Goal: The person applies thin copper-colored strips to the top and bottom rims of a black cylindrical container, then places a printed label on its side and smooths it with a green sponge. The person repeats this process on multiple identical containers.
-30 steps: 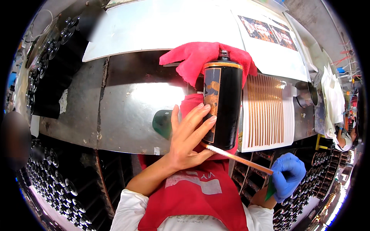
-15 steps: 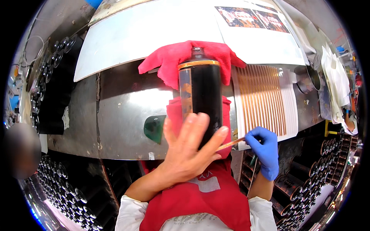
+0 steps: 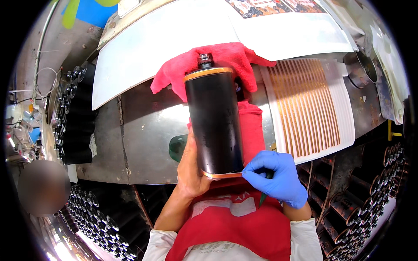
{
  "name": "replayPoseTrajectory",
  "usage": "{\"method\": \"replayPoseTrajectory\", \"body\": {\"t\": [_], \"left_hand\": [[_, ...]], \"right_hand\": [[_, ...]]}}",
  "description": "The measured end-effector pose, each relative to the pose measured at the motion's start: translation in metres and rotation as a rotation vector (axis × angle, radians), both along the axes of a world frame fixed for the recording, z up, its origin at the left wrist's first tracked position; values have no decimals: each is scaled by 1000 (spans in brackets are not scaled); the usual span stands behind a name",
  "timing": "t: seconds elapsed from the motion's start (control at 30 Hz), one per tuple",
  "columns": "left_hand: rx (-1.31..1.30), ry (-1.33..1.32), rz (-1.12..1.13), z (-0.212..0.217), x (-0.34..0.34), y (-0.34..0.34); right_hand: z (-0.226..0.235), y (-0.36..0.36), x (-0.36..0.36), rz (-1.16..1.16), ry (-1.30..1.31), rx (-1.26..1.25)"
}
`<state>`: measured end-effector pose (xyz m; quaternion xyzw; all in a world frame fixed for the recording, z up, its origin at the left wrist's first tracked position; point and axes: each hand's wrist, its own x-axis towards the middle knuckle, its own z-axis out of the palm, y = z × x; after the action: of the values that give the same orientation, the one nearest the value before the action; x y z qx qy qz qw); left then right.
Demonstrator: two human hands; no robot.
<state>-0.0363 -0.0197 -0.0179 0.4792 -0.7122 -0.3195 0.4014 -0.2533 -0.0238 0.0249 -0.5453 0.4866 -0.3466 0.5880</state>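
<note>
Since half a second ago the gloved right hand [image 3: 275, 177] has slid in, now pinching the orange strip at the bottom rim of the tall black metal can [image 3: 214, 122], frame centre; bare left hand [image 3: 191, 167] grips its lower side.

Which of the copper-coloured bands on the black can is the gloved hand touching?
The right hand, in a blue glove, presses the band at the can's near base end; the other band rings the far end by the nozzle.
</note>
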Motion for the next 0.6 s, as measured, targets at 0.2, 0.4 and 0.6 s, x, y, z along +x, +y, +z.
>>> {"method": "replayPoseTrajectory", "body": {"t": [0.2,0.4,0.6], "left_hand": [[-120,68,-10,-5,4,0],[-226,-289,-55,27,-18,-8],[-284,-434,-34,28,-19,-11]], "right_hand": [[7,-1,-3,10,11,30],[-3,-2,-1,-9,56,47],[-2,-5,0,11,75,54]]}}
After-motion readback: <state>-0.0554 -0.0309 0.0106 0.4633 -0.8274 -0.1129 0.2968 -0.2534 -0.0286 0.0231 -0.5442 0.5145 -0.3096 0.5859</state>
